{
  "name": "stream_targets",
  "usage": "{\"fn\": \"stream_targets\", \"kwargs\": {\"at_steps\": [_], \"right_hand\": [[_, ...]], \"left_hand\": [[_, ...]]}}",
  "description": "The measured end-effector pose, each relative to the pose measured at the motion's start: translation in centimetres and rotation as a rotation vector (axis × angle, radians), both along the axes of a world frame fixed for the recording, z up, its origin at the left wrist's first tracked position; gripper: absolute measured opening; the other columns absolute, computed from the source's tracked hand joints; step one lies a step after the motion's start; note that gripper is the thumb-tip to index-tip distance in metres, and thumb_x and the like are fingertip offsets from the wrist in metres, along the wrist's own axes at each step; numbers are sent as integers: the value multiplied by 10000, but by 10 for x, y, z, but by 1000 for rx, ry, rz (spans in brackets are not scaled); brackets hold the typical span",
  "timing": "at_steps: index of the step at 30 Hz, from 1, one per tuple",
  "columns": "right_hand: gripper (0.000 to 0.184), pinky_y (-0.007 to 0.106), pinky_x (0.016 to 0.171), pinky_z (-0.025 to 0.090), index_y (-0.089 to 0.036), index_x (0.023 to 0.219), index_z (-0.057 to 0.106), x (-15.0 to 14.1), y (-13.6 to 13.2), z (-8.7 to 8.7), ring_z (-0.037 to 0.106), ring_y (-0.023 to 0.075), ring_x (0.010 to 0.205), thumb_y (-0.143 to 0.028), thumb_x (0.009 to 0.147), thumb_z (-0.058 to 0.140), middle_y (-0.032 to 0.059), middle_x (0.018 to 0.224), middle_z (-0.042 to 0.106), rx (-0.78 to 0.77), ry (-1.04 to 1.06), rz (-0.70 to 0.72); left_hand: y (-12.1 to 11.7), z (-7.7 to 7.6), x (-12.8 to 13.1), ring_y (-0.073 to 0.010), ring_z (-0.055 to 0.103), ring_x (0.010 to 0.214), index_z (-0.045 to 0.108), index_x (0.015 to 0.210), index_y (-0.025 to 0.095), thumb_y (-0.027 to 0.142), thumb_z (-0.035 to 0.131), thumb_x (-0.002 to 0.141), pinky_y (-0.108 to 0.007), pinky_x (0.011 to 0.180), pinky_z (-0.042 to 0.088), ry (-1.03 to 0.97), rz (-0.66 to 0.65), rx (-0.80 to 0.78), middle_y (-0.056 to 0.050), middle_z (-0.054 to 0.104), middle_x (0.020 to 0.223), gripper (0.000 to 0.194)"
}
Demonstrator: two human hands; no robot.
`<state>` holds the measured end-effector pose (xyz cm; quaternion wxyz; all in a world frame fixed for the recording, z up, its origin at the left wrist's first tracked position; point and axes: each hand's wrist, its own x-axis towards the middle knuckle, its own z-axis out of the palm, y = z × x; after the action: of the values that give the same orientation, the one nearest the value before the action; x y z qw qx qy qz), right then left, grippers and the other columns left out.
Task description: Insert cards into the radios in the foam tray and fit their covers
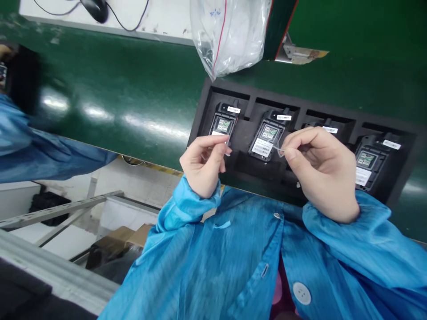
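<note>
A black foam tray (202,111) holds several dark handheld devices with their backs uncovered, showing green circuit areas and white labels. My left hand (204,165) pinches a thin translucent strip (228,142) over the lower end of the leftmost device (223,122). Between the thumb and index finger of my right hand (322,171) is another thin, clear, bent piece (279,150), close to the second device (267,133). Whether the two clear pieces join cannot be seen. My right hand partly covers the third device (328,124). The rightmost device (368,162) lies beside my right wrist.
A clear plastic bag (233,40) hangs over the green table (133,102) behind the tray. Farther left are a white shelf (160,22) and a black mouse (96,9). Another person's blue sleeve (40,146) reaches in at left. A metal bracket (296,53) sticks out behind the tray.
</note>
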<state>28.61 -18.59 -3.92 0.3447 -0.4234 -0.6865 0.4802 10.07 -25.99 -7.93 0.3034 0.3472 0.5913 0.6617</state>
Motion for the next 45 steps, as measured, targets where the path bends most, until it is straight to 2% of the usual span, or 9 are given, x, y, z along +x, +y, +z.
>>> {"fn": "stream_targets", "kwargs": {"at_steps": [7, 11, 16, 22, 28, 34, 37, 41, 45], "right_hand": [[65, 283, 695, 452, -215, 827, 612, 17, 6, -2, 540, 122, 739, -215, 883, 645, 3, 853, 622, -43, -95, -4], [39, 256, 669, 424, -189, 840, 635, 32, 12, -2, 539, 96, 721, -189, 862, 668, 2, 838, 629, -72, -140, -30], [36, 268, 679, 427, -181, 819, 656, 53, 19, -5, 539, 96, 699, -196, 838, 684, 12, 814, 638, -2, -226, -112], [39, 276, 640, 410, -190, 818, 678, 82, 27, -6, 538, 99, 666, -215, 816, 708, 18, 774, 645, 45, -348, -192], [48, 272, 665, 424, -196, 820, 668, 83, 25, 2, 551, 95, 670, -173, 800, 706, 4, 757, 643, 120, -462, -161], [70, 350, 816, 453, -209, 787, 619, 34, 9, 7, 580, 166, 838, -200, 853, 641, 11, 836, 621, 121, -372, 54], [97, 403, 902, 437, -208, 759, 611, 0, 7, -9, 573, 180, 887, -185, 845, 649, 9, 854, 602, 112, -286, 18], [88, 466, 947, 390, -199, 733, 650, -27, 13, -47, 530, 235, 976, -194, 818, 673, 42, 914, 598, 217, -509, -143], [80, 466, 927, 381, -208, 757, 668, -28, 17, -67, 498, 259, 1020, -251, 818, 698, 51, 973, 595, 312, -664, -202]], "left_hand": [[3, 7, -45, 6, 101, 398, 634, 986, 336, 507, 716, 810, -233, 333, 67, -329, -280, -161, 62, 516, 755, 258], [-2, 3, -96, -45, 165, 463, 611, 1083, 370, 525, 593, 908, -264, 389, 93, -22, -246, -185, 36, 449, 729, 234], [6, -37, -133, -45, 337, 550, 719, 1052, 241, 404, 689, 880, -246, 503, 247, 454, -40, -197, 52, 370, 624, 239], [5, -68, -105, -75, 357, 533, 720, 1178, 211, 359, 679, 843, -262, 587, 335, 711, 25, -344, 83, 364, 577, 368], [-11, -65, -46, -81, 368, 560, 689, 1242, 203, 355, 675, 848, -248, 601, 356, 633, 23, -363, 82, 363, 613, 423], [-24, -56, -11, -92, 412, 595, 624, 1290, 208, 328, 645, 881, -259, 633, 400, 550, -58, -296, 62, 424, 694, 426], [-22, -46, -15, -124, 478, 685, 651, 1212, 218, 262, 583, 893, -289, 696, 431, 697, -41, -132, 21, 470, 762, 329], [-12, -36, -25, -168, 509, 791, 724, 1099, 189, 177, 525, 854, -327, 719, 431, 988, -289, -19, -40, 493, 857, 316], [-4, -37, -25, -193, 447, 770, 714, 1195, 233, 203, 511, 854, -343, 671, 365, 1262, -456, -2, -60, 479, 873, 398]]}}
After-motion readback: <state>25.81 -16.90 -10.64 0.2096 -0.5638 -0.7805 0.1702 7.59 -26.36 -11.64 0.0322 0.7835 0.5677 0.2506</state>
